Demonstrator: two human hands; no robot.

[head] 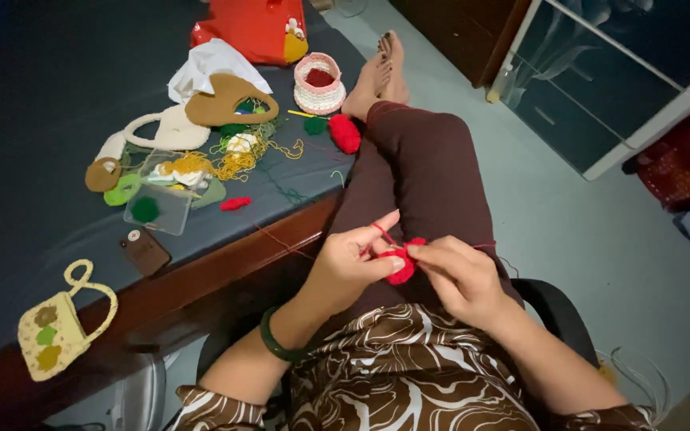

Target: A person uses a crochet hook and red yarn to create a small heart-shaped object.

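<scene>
Flanking red crochet piece: yarn-strewn bed.

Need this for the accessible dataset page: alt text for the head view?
Seen from above, a seated person's left hand and right hand hold a small red crochet piece over the lap. Beside them, a dark surface holds a yellow yarn tangle, bag handles and a small crocheted basket.
</scene>
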